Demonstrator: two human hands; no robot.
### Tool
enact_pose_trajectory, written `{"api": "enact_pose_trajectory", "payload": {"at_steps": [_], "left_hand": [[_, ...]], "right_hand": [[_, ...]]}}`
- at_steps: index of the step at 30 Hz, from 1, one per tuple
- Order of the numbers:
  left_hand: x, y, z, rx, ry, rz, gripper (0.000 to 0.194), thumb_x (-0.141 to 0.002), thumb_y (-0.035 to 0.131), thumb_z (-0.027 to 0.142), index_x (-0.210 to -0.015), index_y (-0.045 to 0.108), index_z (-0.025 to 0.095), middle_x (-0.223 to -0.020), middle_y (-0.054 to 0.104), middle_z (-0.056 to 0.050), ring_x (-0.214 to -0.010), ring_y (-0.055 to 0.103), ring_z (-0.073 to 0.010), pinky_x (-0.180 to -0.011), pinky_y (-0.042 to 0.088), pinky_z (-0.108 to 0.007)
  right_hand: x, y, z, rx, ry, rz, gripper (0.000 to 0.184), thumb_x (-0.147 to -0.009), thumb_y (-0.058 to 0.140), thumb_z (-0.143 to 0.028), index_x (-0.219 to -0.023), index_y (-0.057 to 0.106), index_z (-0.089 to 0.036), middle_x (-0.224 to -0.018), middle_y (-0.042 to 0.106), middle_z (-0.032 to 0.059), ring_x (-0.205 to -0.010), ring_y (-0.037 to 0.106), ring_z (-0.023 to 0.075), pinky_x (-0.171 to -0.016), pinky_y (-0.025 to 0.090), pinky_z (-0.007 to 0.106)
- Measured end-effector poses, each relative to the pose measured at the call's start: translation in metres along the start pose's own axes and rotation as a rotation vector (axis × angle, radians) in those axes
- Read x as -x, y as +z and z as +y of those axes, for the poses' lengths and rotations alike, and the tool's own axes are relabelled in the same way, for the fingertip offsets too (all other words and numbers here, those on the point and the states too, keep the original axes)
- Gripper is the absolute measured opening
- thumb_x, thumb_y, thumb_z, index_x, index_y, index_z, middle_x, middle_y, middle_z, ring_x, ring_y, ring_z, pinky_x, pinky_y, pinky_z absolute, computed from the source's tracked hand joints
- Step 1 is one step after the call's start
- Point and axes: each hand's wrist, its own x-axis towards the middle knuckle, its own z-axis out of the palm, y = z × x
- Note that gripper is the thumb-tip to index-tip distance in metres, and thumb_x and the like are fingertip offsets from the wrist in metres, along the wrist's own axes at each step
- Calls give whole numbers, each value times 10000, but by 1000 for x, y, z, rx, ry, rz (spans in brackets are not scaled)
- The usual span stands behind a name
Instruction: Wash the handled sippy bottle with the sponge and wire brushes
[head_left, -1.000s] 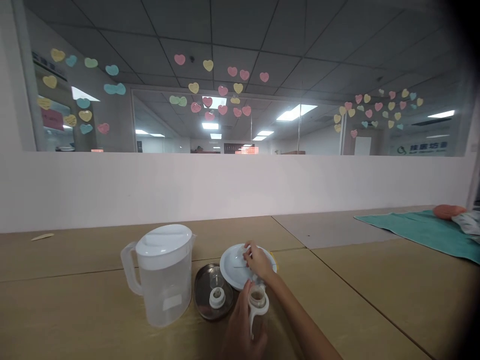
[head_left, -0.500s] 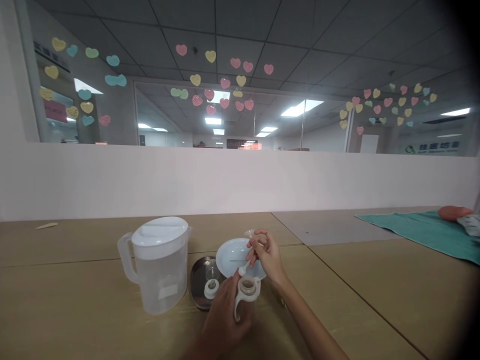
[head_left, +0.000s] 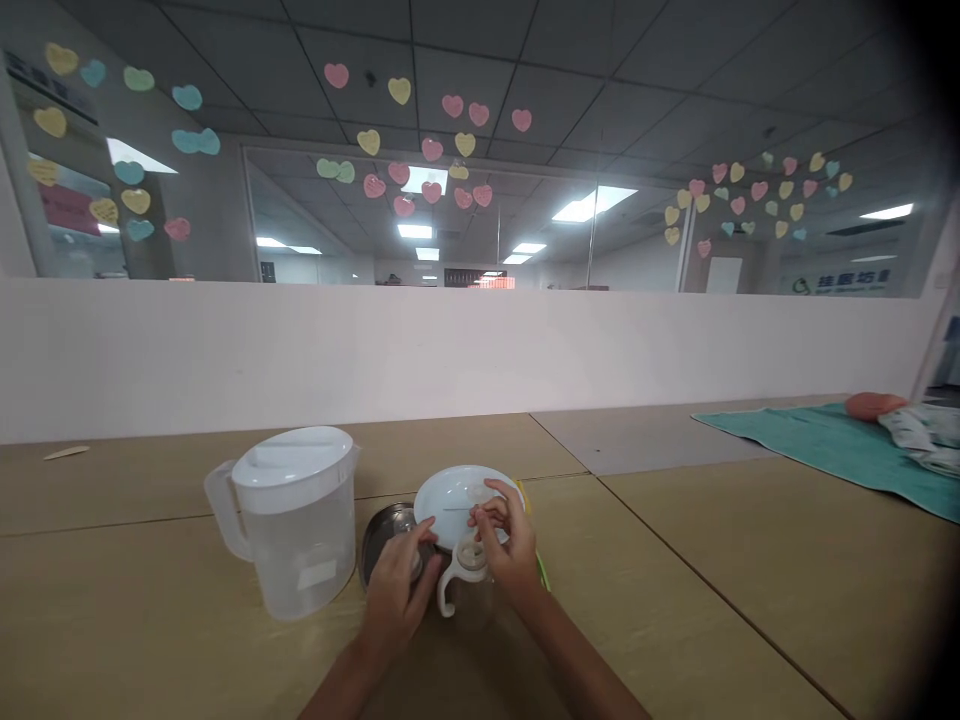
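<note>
A clear baby bottle (head_left: 474, 600) with a white handled collar (head_left: 448, 585) stands upright between my hands. My right hand (head_left: 514, 545) is just above and right of its mouth, fingers pinched on a straw whose translucent top (head_left: 480, 493) shows above the fingertips; the straw's lower end is hidden. My left hand (head_left: 397, 580) is over a round metal tray (head_left: 373, 535), thumb and fingers apart, close to a white bottle ring (head_left: 416, 566) mostly covered by the hand. Whether it touches the ring I cannot tell. Behind both hands lies a white plate (head_left: 442, 490).
A lidded plastic pitcher (head_left: 300, 540) stands left of the tray. Something yellow-green (head_left: 543, 572) shows beside the plate, partly behind my right hand. At the far right lies a teal towel (head_left: 817, 450) with an orange object (head_left: 874, 405). A low wall (head_left: 480, 350) rises behind the table.
My left hand has let go of the bottle and moved left over the tray. My right hand has lowered beside the bottle's mouth; the straw's white end is no longer visible. The view has shifted slightly.
</note>
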Motion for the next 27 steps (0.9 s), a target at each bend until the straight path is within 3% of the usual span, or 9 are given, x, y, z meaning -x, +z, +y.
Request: {"api": "enact_pose_trajectory", "payload": {"at_steps": [2,6,10,14,20,27], "left_hand": [[-2,-3,-8,-32,-122,26,274,-878,375,288,-1064,559,206,-1009,631,-67,-972,571,-192,-869,457,-339],[-4,-1,-18,-148,-254,-65,198,-812,393,207,-867,583,191,-902,607,-49,-882,567,-192,-818,455,-339],[-3,3,-17,-221,-299,-143,187,-748,386,142,-838,546,179,-928,552,-55,-851,553,-178,-785,449,-316],[-2,7,-18,-166,-342,-130,182,-764,364,156,-845,524,185,-911,542,-50,-835,551,-174,-761,455,-310],[-6,1,-22,-108,-320,-19,202,-799,361,182,-897,538,178,-900,557,-53,-888,552,-194,-822,464,-365],[-12,-12,0,-124,-188,256,233,-887,367,311,-928,566,195,-902,509,-43,-836,561,-159,-764,491,-308]], "right_hand": [[4,1,-5,124,-129,18,261,-864,466,-235,-1121,508,-208,-871,637,50,-717,614,144,-606,512,255],[14,6,-5,286,-343,89,270,-834,453,-180,-1093,528,-188,-934,637,76,-791,609,172,-681,508,300],[23,15,5,305,-351,89,223,-831,431,-194,-1032,527,-186,-866,619,74,-819,597,196,-688,499,335],[26,18,11,287,-320,98,177,-850,409,-213,-984,523,-191,-847,603,71,-801,579,196,-669,486,342],[24,12,13,300,-327,50,165,-863,397,-239,-968,513,-189,-862,587,78,-824,563,201,-693,468,344],[19,2,5,385,-478,24,213,-847,391,-284,-998,505,-186,-940,586,99,-903,562,234,-760,447,412]]}}
